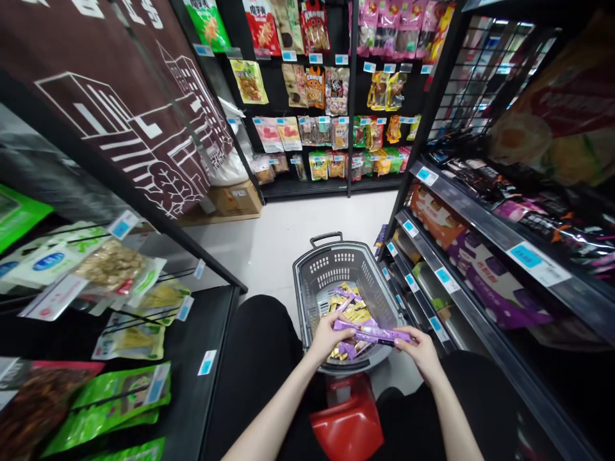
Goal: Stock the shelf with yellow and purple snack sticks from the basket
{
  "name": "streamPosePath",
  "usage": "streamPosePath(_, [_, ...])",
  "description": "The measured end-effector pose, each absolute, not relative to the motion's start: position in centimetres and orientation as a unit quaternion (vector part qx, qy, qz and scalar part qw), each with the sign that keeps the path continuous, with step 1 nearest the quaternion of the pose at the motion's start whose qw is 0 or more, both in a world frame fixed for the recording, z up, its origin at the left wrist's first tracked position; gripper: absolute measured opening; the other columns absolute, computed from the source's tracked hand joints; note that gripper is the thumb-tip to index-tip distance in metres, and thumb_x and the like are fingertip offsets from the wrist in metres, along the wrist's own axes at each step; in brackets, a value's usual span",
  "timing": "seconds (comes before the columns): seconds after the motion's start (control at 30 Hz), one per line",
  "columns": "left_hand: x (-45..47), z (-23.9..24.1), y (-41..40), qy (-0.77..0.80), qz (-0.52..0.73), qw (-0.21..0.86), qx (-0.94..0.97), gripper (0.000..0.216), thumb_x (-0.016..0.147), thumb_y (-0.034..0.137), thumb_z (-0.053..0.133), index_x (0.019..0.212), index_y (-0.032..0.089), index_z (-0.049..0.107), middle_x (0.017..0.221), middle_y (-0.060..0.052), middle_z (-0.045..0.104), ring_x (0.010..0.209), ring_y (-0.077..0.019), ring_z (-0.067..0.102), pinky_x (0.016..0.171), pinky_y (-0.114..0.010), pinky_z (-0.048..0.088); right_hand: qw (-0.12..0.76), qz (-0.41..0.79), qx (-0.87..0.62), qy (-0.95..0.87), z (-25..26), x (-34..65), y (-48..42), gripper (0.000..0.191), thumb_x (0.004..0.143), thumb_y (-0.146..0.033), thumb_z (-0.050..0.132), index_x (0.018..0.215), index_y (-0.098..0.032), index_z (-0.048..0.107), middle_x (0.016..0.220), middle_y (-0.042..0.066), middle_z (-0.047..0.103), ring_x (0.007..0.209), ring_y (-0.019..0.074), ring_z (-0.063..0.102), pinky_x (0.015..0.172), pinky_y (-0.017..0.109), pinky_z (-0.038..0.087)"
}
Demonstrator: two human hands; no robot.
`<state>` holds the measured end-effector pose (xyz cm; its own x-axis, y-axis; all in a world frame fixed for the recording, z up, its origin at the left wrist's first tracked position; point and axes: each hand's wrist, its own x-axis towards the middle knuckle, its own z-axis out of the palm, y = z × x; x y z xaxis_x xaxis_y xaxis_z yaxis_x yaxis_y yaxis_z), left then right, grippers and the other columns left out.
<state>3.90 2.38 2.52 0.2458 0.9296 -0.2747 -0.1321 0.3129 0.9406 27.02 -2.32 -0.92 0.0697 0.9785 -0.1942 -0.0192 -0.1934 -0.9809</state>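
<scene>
A grey shopping basket (312, 272) stands on the floor in front of me, with several purple and yellow snack packets (353, 307) inside. Both my hands hold a bundle of long purple stick packets (372, 333) level above the basket's near edge. My left hand (327, 336) grips the bundle's left end with fingers curled round it. My right hand (420, 349) pinches the right end.
A red stool (348, 426) sits under me between my dark-clad knees. Shelves of snack bags (110, 269) crowd the left, shelves with price tags (526, 256) line the right, and hanging packets (317, 83) fill the back wall. A cardboard box (235, 198) rests on the pale floor.
</scene>
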Motion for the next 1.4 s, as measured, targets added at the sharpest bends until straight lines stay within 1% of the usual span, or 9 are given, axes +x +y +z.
streamPosePath(0.17, [3.5,1.8,2.8,0.478,0.379,0.675,0.416,0.033,0.047,0.032,0.077,0.065,0.014,0.056,0.062,0.001,0.061,0.056,-0.017,0.06,0.052,-0.031,0.052,0.47,0.575,-0.553,-0.378,-0.2,26.2,-2.2,0.041,0.057,-0.046,0.073,0.081,-0.015,0.063,0.067,0.005,0.065,0.053,0.0206,0.063,0.055,0.035,0.054])
streamPosePath(0.3, [3.0,1.1,2.6,0.466,0.22,0.657,0.55,0.03,0.047,0.027,0.077,0.07,0.012,0.063,0.053,0.003,0.056,0.047,-0.0101,0.05,0.045,-0.02,0.039,0.459,0.567,-0.556,-0.399,-0.3,25.5,-2.4,0.038,0.06,-0.045,0.071,0.084,-0.017,0.058,0.062,0.0,0.06,0.048,0.0159,0.06,0.048,0.028,0.05])
streamPosePath(0.4, [3.6,0.6,1.7,0.42,0.14,0.647,0.621,0.023,0.053,0.03,0.074,0.064,0.011,0.065,0.048,0.004,0.052,0.045,-0.0078,0.045,0.046,-0.019,0.033,0.436,0.582,-0.55,-0.41,-0.4,24.2,-2.6,0.04,0.059,-0.043,0.072,0.087,-0.02,0.053,0.06,-0.004,0.058,0.042,0.012,0.054,0.043,0.025,0.046])
streamPosePath(0.47, [4.4,0.5,0.9,0.397,0.137,0.682,0.599,0.026,0.059,0.036,0.07,0.066,0.012,0.066,0.052,0.003,0.056,0.048,-0.0095,0.048,0.049,-0.021,0.036,0.427,0.598,-0.537,-0.414,-0.2,23.2,-2.8,0.039,0.059,-0.043,0.072,0.084,-0.021,0.052,0.062,-0.004,0.057,0.041,0.0108,0.052,0.042,0.024,0.045])
streamPosePath(0.57, [5.5,0.7,0.1,0.392,0.134,0.756,0.507,0.035,0.062,0.042,0.066,0.08,0.012,0.067,0.063,-0.002,0.062,0.052,-0.0139,0.056,0.056,-0.027,0.044,0.422,0.602,-0.527,-0.426,0.1,22.2,-2.9,0.034,0.061,-0.044,0.071,0.078,-0.021,0.052,0.058,-0.004,0.055,0.043,0.0113,0.051,0.043,0.024,0.044])
streamPosePath(0.77, [5.3,1.5,0.3,0.357,0.096,0.82,0.436,0.036,0.054,0.04,0.074,0.078,0.013,0.065,0.066,-0.003,0.065,0.052,-0.0162,0.059,0.063,-0.036,0.048,0.432,0.57,-0.561,-0.418,-0.4,23.1,-2.6,0.037,0.063,-0.053,0.065,0.075,-0.019,0.055,0.054,-0.003,0.054,0.041,0.0135,0.052,0.04,0.026,0.041])
streamPosePath(1.1, [3.1,1.6,1.9,0.323,0.098,0.815,0.471,0.035,0.059,0.037,0.072,0.084,0.014,0.067,0.079,-0.007,0.068,0.068,-0.0218,0.065,0.066,-0.037,0.05,0.523,0.53,-0.588,-0.317,-1.8,27.5,-1.9,0.04,0.058,-0.048,0.072,0.077,-0.016,0.057,0.059,-0.002,0.057,0.041,0.0118,0.052,0.043,0.026,0.042])
streamPosePath(1.23, [2.8,1.9,2.0,0.321,0.118,0.822,0.455,0.039,0.062,0.033,0.07,0.096,0.015,0.065,0.083,-0.007,0.069,0.079,-0.0244,0.065,0.07,-0.037,0.05,0.531,0.544,-0.584,-0.286,-1.7,28.0,-2.0,0.039,0.058,-0.045,0.072,0.079,-0.017,0.057,0.063,-0.002,0.059,0.041,0.011,0.053,0.043,0.025,0.043])
streamPosePath(1.4, [2.6,2.4,2.1,0.305,0.149,0.846,0.41,0.05,0.064,0.027,0.069,0.111,0.017,0.056,0.089,-0.009,0.068,0.087,-0.0262,0.064,0.073,-0.036,0.051,0.549,0.561,-0.569,-0.244,-0.8,27.9,-2.1,0.043,0.057,-0.04,0.074,0.091,-0.021,0.055,0.061,-0.005,0.056,0.039,0.0102,0.053,0.041,0.024,0.043])
